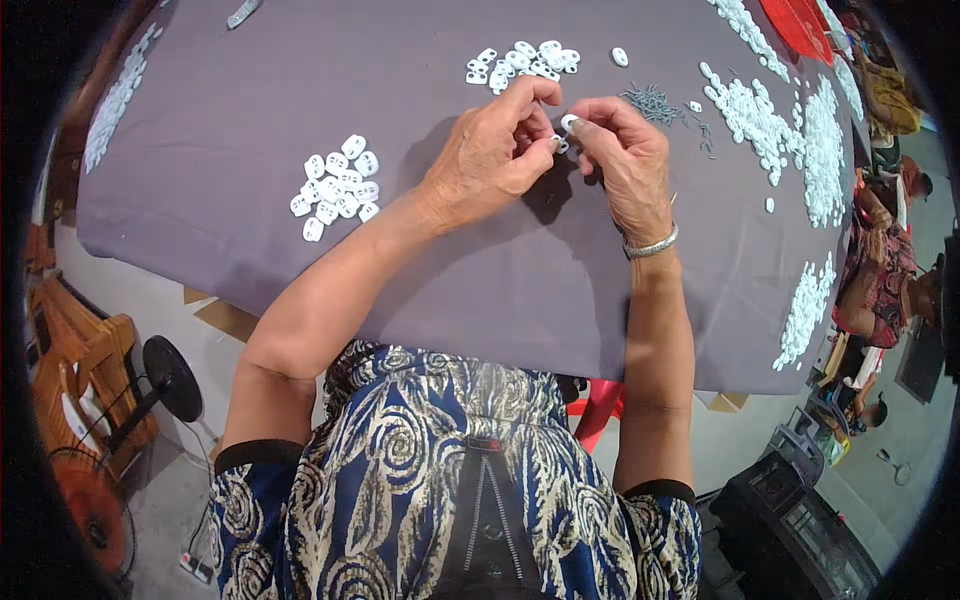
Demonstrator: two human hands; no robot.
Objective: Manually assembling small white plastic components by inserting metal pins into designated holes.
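Above the table my left hand [490, 145] pinches a small white plastic piece with dark holes [560, 144] between thumb and forefinger. Close to its right, my right hand [628, 165] grips a white oval plastic cap [569, 122] with thumb and fingertips. The two parts are close together; whether they touch I cannot tell. Just beyond my left hand is a cluster of white pieces with dark holes [525, 62]. Left of my left forearm lies a pile of white oval pieces [340, 185]. Small grey springs or pins [652, 103] are heaped beyond my right hand.
A grey cloth [480, 290] covers the table. Large spreads of white parts [755, 120] lie at the right, more [120, 105] at the far left. A single oval piece [620, 57] sits at the back. A red basket [795, 28] stands far right. Other people [885, 265] are at the right.
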